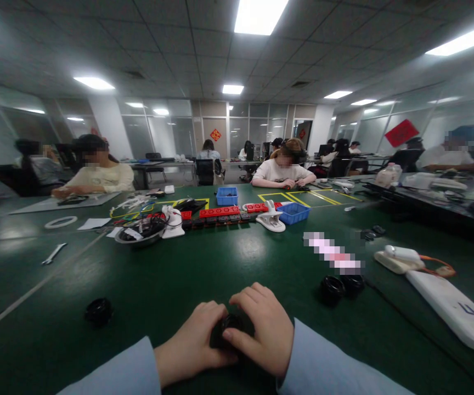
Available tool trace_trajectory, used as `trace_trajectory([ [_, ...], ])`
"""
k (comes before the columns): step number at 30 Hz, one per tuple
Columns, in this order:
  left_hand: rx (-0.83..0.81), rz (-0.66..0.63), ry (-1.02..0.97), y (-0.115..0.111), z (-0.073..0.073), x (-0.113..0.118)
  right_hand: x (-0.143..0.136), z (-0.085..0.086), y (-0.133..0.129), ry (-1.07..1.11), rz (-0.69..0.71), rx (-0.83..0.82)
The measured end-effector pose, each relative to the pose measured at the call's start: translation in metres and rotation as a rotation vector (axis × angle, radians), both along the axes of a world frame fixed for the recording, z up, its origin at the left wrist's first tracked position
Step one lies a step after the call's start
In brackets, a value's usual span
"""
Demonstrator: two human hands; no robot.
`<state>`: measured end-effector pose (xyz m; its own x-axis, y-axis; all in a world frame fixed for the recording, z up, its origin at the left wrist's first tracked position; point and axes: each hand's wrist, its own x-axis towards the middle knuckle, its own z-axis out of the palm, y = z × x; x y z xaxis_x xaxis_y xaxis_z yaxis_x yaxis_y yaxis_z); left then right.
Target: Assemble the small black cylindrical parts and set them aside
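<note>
Clasping a black part [232, 321]: left hand [193, 337] and right hand [265, 330], fingers curled round it — likely light, rigid, slick; best gripped by its sides.

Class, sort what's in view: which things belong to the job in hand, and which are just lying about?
Belongs, judging by the hands:
- black round part, between left hand and right hand
- probably the similar black piece to the left

Apparently lying about:
- wrench
- blue bin at the back
- white ring
</note>
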<state>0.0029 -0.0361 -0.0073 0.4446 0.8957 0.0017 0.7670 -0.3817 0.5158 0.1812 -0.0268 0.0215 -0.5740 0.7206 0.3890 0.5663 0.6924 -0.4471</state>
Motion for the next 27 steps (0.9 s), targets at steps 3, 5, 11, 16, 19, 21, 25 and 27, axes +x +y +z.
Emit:
trace_trajectory([
  [3, 0.030, -0.006, -0.004, 0.000, -0.001, 0.002, -0.002, 0.003, -0.005, -0.028, 0.004, 0.003],
  [5, 0.041, -0.016, -0.009, -0.001, 0.000, 0.003, -0.003, 0.004, -0.007, -0.046, 0.007, -0.006],
  [11, 0.041, -0.022, -0.008, -0.002, 0.004, 0.004, -0.004, 0.002, -0.008, -0.031, 0.022, -0.020],
  [16, 0.064, -0.034, 0.001, 0.001, -0.001, 0.003, -0.005, 0.003, -0.011, -0.003, 0.101, -0.012],
  [19, 0.076, -0.041, 0.010, 0.001, -0.005, 0.001, -0.006, 0.004, -0.014, 0.010, 0.173, -0.008],
  [21, 0.079, -0.033, 0.021, 0.001, -0.006, 0.001, -0.007, 0.004, -0.016, 0.024, 0.203, 0.004],
  [25, 0.103, -0.044, 0.050, 0.000, -0.004, 0.001, -0.009, 0.002, -0.020, 0.042, 0.220, 0.019],
  [27, 0.112, -0.040, 0.054, 0.001, -0.004, 0.001, -0.009, 0.002, -0.022, 0.051, 0.239, 0.016],
])
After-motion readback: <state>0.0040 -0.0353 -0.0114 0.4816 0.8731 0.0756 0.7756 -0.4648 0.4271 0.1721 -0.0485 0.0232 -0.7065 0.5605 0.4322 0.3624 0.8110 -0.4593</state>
